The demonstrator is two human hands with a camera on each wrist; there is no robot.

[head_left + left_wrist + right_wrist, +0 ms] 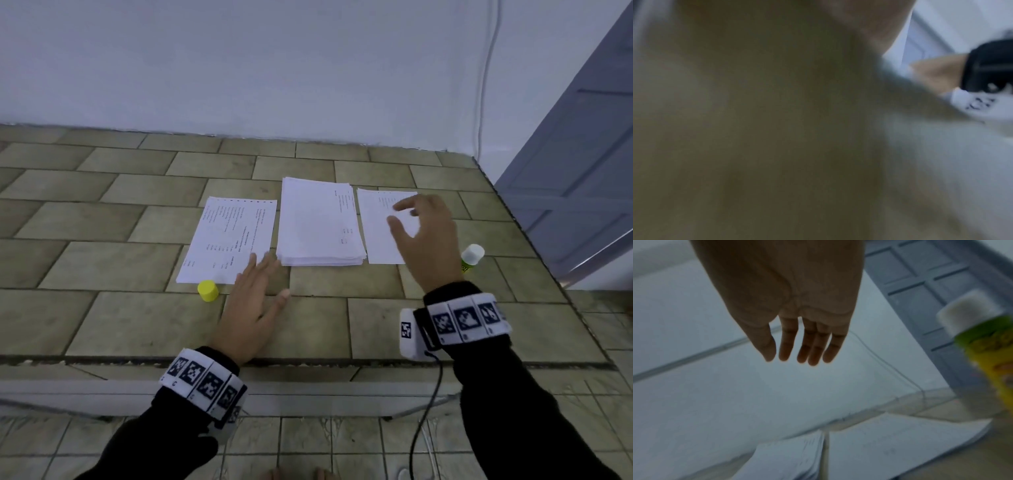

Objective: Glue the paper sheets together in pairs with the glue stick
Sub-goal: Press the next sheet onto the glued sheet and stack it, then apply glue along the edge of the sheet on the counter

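Three lots of paper lie on the tiled table (137,318): a printed sheet (229,236) at left, a thick stack (318,222) in the middle, a single sheet (380,233) at right. My left hand (255,301) lies flat on the table, fingertips at the printed sheet's near right corner. My right hand (424,233) hovers over the right sheet, fingers spread and empty; the right wrist view shows its fingers (803,347) straight. The uncapped glue stick (471,258) stands right of that hand, also the glue stick (982,345) in the wrist view. Its yellow cap (208,290) sits by the left sheet.
A pale wall (308,68) backs the table. A grey door (582,171) stands at the right, and a thin cable (486,85) runs down the wall. The table's near edge and tiled floor (325,442) lie below my wrists. The left wrist view is blurred.
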